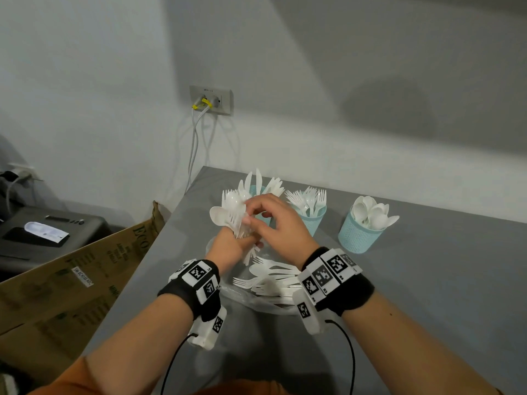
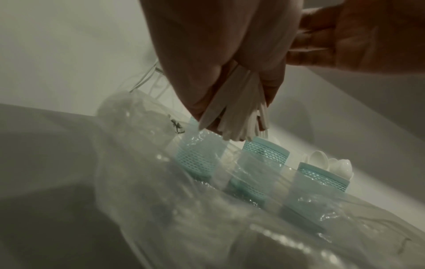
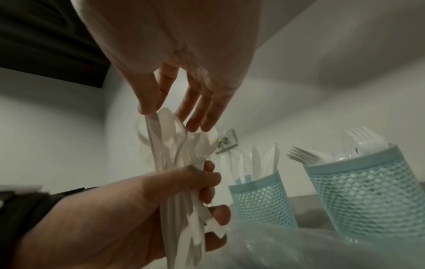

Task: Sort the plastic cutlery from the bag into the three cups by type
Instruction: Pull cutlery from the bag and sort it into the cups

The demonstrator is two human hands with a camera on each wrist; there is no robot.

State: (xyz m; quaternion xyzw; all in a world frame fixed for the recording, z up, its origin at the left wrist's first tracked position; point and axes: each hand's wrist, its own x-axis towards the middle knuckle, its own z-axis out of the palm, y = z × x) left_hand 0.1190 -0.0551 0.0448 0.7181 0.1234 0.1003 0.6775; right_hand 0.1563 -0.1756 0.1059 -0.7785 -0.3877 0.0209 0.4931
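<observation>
My left hand (image 1: 242, 240) grips a bundle of white plastic cutlery (image 1: 232, 209) upright by its handles (image 2: 236, 118), above the clear bag (image 1: 256, 303). My right hand (image 1: 253, 216) reaches in from the right. Its thumb and forefinger pinch one piece at the top of the bundle (image 3: 174, 145); I cannot tell its type. Behind the hands stands the teal knife cup (image 3: 257, 196). To its right are the fork cup (image 1: 313, 220) and the spoon cup (image 1: 356, 235). More forks and spoons (image 1: 273, 277) lie in the bag.
The grey table (image 1: 427, 280) ends at a left edge close to my left arm. A cardboard box (image 1: 71, 275) and a dark machine (image 1: 42, 232) sit beyond it. Cables hang from a wall socket (image 1: 211, 99) behind the table.
</observation>
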